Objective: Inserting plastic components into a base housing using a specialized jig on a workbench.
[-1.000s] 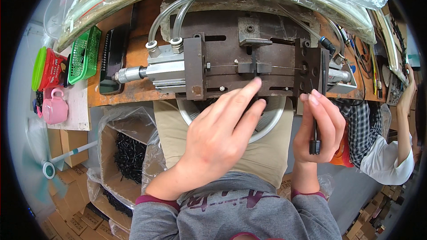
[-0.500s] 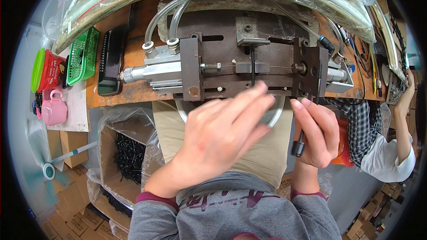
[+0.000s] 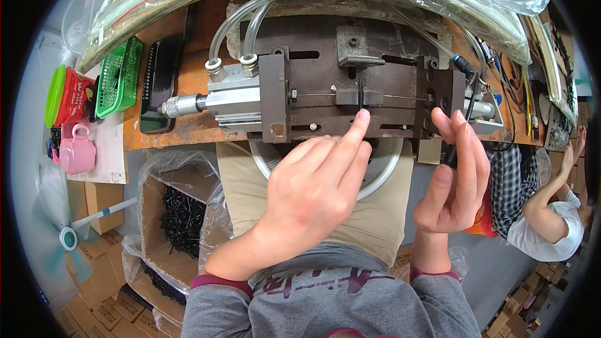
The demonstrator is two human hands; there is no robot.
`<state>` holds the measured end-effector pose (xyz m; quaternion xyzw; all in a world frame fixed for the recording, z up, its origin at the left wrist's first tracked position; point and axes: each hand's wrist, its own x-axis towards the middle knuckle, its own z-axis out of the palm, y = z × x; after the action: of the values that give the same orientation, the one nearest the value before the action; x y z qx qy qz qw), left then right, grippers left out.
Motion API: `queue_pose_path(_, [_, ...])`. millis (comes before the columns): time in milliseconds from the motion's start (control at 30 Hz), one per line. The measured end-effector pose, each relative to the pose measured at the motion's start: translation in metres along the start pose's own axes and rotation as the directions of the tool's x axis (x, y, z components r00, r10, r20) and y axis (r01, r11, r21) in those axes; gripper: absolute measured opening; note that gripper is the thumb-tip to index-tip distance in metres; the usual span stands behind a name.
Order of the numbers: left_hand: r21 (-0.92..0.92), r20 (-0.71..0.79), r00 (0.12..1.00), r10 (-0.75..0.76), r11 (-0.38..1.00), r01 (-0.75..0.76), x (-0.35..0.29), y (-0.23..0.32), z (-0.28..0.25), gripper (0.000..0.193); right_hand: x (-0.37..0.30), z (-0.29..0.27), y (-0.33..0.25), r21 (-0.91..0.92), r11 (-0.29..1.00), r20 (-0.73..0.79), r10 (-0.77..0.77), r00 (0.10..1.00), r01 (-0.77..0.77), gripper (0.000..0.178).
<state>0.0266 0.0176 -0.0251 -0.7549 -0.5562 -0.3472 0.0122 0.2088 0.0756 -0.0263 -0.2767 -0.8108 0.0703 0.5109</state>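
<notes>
A dark metal fixture (image 3: 388, 31) lies across the bench in front of me. At its middle a short black rod (image 3: 360, 92) lies over a small grooved block (image 3: 343, 97), pointing toward me. The extended index fingertip of my left hand (image 3: 316, 181) is at the rod's near end; the other fingers are loosely bent, with nothing seen in them. Beside the fixture's right end, my right hand (image 3: 460, 188) is raised, holding another thin black rod (image 3: 469, 109) between thumb and fingers. Most of that rod's lower part is hidden by the fingers.
Air cylinders with clear hoses flank the fixture, the left cylinder (image 3: 235, 103) ending in a knob. A round tub (image 3: 382, 178) sits at my lap. A box of black parts (image 3: 183, 219) stands lower left, near a green basket (image 3: 118, 75). A co-worker (image 3: 544, 225) sits at right.
The left cylinder's bolt has drawn back left, its knob sliding outward. My left hand has settled at the middle rod's end. My right hand has turned its rod and raised its fingers.
</notes>
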Motion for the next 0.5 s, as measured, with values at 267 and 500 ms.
queue_pose_path(267, [0.059,0.111,0.993,-0.037,0.998,0.031,0.013,-0.003,-0.005,0.029,0.009,-0.004,-0.02,0.547,0.781,-0.035,0.38,0.924,-0.301,0.038])
queue_pose_path(500, [-0.099,0.07,0.997,-0.014,0.995,0.021,0.045,-0.008,-0.047,0.028,0.009,-0.007,-0.019,0.09,0.966,0.209,0.218,0.953,-0.241,0.031])
